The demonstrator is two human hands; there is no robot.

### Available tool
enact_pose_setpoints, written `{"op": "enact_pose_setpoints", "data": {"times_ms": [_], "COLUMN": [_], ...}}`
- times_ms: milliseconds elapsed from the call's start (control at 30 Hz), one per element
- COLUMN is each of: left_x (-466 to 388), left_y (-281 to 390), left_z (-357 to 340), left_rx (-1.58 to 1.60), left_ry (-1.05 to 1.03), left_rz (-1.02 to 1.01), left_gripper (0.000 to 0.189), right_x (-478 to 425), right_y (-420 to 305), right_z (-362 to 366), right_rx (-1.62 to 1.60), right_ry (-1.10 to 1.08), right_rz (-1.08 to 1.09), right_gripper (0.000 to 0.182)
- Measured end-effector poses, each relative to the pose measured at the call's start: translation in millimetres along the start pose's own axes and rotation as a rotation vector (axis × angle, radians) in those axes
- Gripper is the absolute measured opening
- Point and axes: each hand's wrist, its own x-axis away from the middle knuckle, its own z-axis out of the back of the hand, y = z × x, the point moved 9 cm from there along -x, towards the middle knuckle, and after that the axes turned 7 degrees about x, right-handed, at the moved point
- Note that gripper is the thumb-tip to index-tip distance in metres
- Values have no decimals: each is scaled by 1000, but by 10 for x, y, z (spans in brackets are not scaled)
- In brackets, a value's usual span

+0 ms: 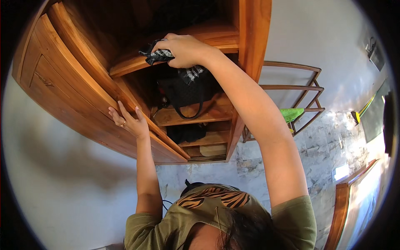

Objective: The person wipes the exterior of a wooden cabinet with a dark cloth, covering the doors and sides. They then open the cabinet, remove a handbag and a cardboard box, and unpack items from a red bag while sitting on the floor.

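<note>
A wooden wardrobe [254,34] with sliding doors stands before me, its right part uncovered. My right hand [187,51] grips a crumpled black-and-white cloth [161,55] against the front edge of a wooden shelf [131,65]; part of the cloth hangs below the hand. With fingers spread, my left hand [129,122] rests against the edge of the sliding door [78,90]. On the shelf below the cloth sits a black handbag [186,92], its handle drooping over the shelf's front. Lower down lies a dark, soft-looking item [187,132]; its kind is hard to tell.
Right of the wardrobe stands a wooden rack [307,88] with a green cloth [292,114] on it. A wooden-framed piece of furniture [340,200] is at the lower right, above the marbled tile floor [315,159]. A pale item [213,150] lies in the bottom compartment.
</note>
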Motion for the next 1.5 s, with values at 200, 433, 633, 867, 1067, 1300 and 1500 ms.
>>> {"op": "enact_pose_setpoints", "data": {"times_ms": [200,433,633,867,1067,1300,1500], "left_x": [-98,-423,-1023,-1323,-1300,-1250,-1299], "left_y": [180,377,996,992,1020,914,865], "left_z": [215,498,443,-89,-219,-363,-344], "left_rx": [215,369,665,677,638,710,721], "left_ry": [-9,159,122,-44,-21,-11,-17], "left_rz": [124,-47,-366,-346,-370,-331,-347], "left_gripper": [71,60,30,26,25,22,34], "right_x": [242,463,585,502,447,847,487], "right_y": [51,38,-15,-754,-1128,-404,-612], "right_z": [142,232,316,1165,2493,1056,1721], "right_rx": [64,56,53,369,1421,1391,1369], "right_ry": [31,75,174,171,654,140,198], "right_rz": [-64,-78,-47,-1,-94,-147,-156], "right_gripper": [58,59,58,57,52,22,21]}}
